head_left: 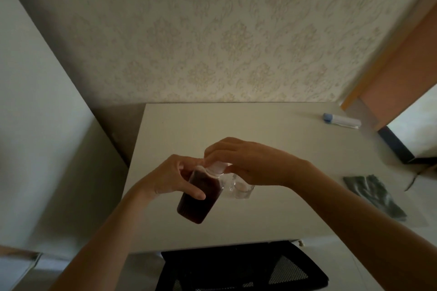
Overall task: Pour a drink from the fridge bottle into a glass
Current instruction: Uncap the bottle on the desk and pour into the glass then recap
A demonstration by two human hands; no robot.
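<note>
The bottle (198, 192) of dark drink is held tilted above the table (272, 139), just beside the empty glass (238, 188), likely so the cap (216, 168) can come off before pouring. Left hand (176, 178) fingers wrap its body; right hand (246, 163) fingers pinch the white cap.

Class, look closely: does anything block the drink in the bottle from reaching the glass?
Yes: the white cap is on the bottle, with the right hand gripping it. The glass stands just beyond.

Dark-filled bottle (198, 192) tilted, white-capped; clear glass (238, 188) upright just beside.
</note>
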